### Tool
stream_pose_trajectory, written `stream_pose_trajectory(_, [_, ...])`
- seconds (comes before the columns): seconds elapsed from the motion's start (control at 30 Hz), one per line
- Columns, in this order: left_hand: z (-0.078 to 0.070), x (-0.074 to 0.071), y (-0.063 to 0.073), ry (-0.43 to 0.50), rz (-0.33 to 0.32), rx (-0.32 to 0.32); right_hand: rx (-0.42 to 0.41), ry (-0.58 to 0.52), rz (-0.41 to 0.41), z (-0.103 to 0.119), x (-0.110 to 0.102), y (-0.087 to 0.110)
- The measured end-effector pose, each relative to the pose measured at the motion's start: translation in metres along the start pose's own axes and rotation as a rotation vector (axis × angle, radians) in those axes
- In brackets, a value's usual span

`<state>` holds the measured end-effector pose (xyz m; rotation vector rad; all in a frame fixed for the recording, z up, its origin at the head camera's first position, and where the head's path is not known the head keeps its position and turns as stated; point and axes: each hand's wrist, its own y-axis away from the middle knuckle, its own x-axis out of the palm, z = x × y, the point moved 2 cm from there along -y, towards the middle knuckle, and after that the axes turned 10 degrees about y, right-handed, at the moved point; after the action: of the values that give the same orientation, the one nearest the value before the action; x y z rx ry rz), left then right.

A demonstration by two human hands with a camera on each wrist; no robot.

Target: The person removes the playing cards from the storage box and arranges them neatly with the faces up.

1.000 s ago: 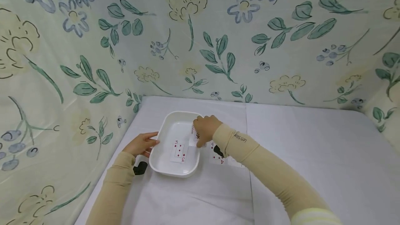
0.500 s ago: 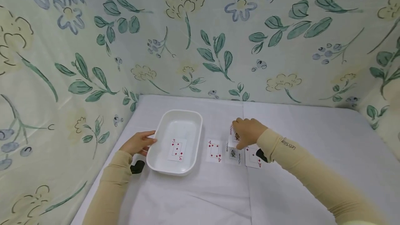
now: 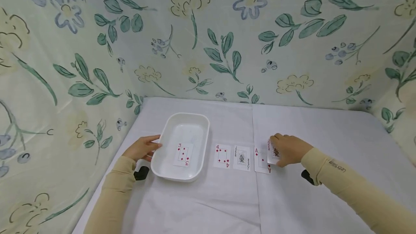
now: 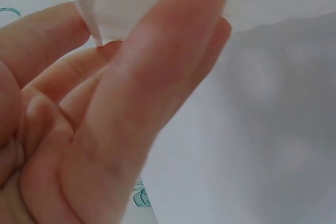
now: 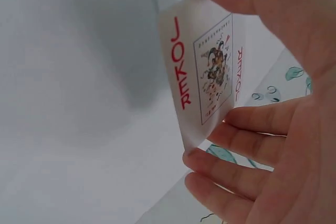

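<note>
My left hand (image 3: 141,148) grips the left side of a white tray (image 3: 190,129), thumb at its rim and the other fingers lower down. In the left wrist view, the thumb and fingers pinch the tray's edge. A three of diamonds (image 3: 183,154) lies face up inside the tray. My right hand (image 3: 289,149) holds a red-lettered joker card (image 5: 215,72) between thumb and fingertips. In the head view this card is tilted beside the right edge of a face-up ace of diamonds (image 3: 261,161), partly overlapping it from this angle.
Between tray and ace, a four of diamonds (image 3: 222,156) and a black-lettered joker (image 3: 242,158) lie side by side on the white tablecloth (image 3: 227,205). A flower-patterned cloth (image 3: 240,71) hangs behind and at the sides.
My right hand has carried the red joker from over the tray's right side rightward, past the row of cards. My left hand keeps its grip on the tray.
</note>
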<state>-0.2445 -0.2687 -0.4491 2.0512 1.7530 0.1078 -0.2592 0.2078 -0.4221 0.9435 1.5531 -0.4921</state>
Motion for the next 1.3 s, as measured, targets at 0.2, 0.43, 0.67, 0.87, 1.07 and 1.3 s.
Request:
stream_pose_trajectory(0.2, [-0.001, -0.002, 0.0, 0.007, 0.017, 0.011, 0.018, -0.037, 0.053, -0.006, 0.022, 0.017])
stream_pose_trajectory(0.43, [0.001, -0.003, 0.0, 0.01, -0.022, -0.015, 0.038, -0.069, 0.104, -0.003, 0.033, 0.023])
stream_pose_trajectory(0.67, [0.0, -0.005, 0.002, 0.02, -0.015, 0.001, 0.056, -0.095, 0.117, -0.002, 0.034, 0.022])
stream_pose_trajectory(0.87, [-0.001, -0.005, 0.003, 0.016, -0.015, 0.003, 0.039, -0.054, 0.064, -0.006, 0.033, 0.02])
stream_pose_trajectory(1.07, [-0.002, -0.003, 0.001, 0.018, -0.001, 0.021, 0.006, -0.025, -0.037, -0.004, 0.007, 0.004])
stream_pose_trajectory(1.3, [0.003, -0.001, -0.001, 0.026, 0.01, 0.022, -0.071, -0.039, -0.112, 0.019, -0.028, -0.021])
